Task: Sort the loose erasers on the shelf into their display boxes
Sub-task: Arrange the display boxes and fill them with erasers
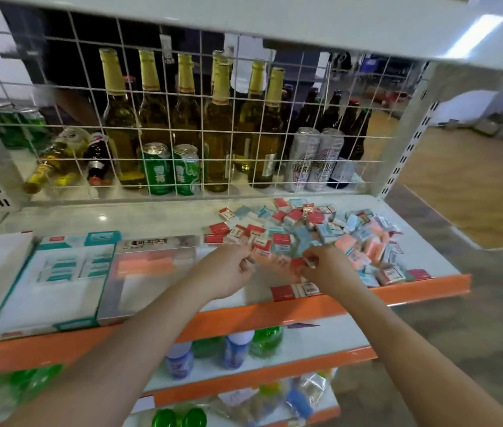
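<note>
Right hand pinches a red eraser with curled fingers, left hand curls at the eraser heap (its hold unclear), display boxes at nine o'clock on the shelf.

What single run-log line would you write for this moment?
step: picking from eraser pile | left hand: fingers at pile edge | right hand: pinching an eraser | display boxes: left of pile

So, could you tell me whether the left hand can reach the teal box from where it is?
Probably yes: the left hand is at the eraser pile's edge, and the teal box lies open further left with nothing between.
</note>
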Demonstrator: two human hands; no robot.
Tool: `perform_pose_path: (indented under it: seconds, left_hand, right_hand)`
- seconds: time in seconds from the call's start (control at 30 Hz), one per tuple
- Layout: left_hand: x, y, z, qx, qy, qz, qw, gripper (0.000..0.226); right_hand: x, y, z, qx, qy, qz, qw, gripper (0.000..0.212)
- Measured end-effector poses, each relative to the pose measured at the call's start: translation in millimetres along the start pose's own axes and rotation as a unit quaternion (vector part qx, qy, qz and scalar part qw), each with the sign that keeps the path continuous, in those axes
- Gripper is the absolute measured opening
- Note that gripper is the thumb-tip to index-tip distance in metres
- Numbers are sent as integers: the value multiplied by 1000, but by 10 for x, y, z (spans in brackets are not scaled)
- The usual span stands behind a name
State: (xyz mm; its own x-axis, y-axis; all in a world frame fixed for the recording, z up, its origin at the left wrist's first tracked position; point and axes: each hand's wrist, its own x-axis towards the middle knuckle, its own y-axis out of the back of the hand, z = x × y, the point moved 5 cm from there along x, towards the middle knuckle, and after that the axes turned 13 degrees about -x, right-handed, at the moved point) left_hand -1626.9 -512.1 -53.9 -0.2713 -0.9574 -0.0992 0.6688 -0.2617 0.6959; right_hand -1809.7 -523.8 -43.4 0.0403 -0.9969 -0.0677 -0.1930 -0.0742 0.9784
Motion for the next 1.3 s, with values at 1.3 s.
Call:
perform_pose_path:
  seconds: [1.3]
  left_hand:
    - [-22,-137,86,-3,13,159,987,17]
  right_hand:
    - [-117,54,153,158,45,70,984,15]
